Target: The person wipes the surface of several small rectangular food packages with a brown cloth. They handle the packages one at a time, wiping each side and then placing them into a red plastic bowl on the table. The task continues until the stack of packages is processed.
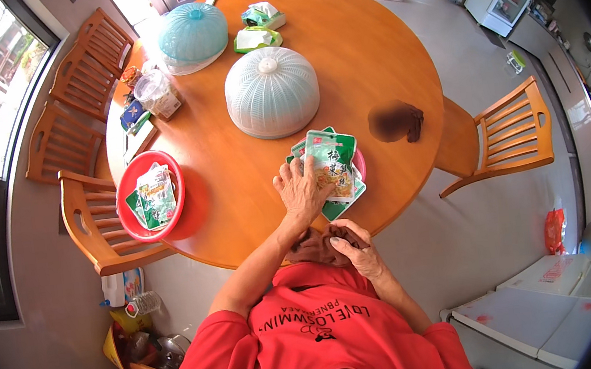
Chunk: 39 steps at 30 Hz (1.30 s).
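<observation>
My left hand (301, 190) lies flat, fingers spread, on a stack of green and white snack packets (333, 167) piled on a small red plate (359, 165) near the front edge of the round wooden table (376, 59). My right hand (356, 248) is drawn back against my body below the table edge, fingers curled near a dark object I cannot make out. A red plate (126, 198) at the table's left edge holds more green packets (155, 197).
A white mesh food cover (271, 91) stands mid-table, a blue-green one (192, 34) behind it. Tissue packs (258, 38), a plastic jar (156, 92) and small boxes lie at the back left. Wooden chairs (507, 133) ring the table; a white appliance (536, 310) stands at lower right.
</observation>
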{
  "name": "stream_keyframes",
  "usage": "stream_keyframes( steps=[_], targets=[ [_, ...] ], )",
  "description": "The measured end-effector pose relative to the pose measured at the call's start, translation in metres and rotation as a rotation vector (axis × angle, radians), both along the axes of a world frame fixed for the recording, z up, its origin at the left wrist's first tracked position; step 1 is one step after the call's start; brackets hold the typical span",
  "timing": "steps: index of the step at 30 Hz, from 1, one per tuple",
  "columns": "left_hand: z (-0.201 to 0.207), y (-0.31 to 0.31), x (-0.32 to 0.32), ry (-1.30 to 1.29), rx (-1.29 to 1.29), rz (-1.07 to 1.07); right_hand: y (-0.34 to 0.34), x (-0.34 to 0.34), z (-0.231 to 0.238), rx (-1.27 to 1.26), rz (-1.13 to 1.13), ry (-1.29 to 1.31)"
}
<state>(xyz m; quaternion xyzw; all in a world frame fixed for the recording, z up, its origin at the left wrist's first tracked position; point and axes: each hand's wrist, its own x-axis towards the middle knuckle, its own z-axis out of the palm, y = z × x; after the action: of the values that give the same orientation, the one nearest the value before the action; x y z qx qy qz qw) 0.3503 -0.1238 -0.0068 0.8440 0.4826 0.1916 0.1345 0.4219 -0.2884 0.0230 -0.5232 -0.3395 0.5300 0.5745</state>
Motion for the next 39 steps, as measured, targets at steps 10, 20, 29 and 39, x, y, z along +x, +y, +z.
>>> stream_keyframes(
  steps=[10,20,29,39],
  targets=[
    [0.003,0.019,0.005,-0.211,-0.375,0.069,0.022,0.049,-0.006,0.032,-0.285,0.097],
    [0.025,0.027,0.012,-0.122,-0.439,0.177,0.033,0.032,-0.033,-0.064,-0.198,0.092],
    [0.009,0.037,0.025,-0.111,-0.406,0.115,0.040,0.027,-0.050,-0.049,-0.187,-0.061],
    [-0.002,0.043,0.016,-0.325,-0.471,0.069,0.042,0.022,-0.049,-0.072,-0.220,-0.076]
  ],
)
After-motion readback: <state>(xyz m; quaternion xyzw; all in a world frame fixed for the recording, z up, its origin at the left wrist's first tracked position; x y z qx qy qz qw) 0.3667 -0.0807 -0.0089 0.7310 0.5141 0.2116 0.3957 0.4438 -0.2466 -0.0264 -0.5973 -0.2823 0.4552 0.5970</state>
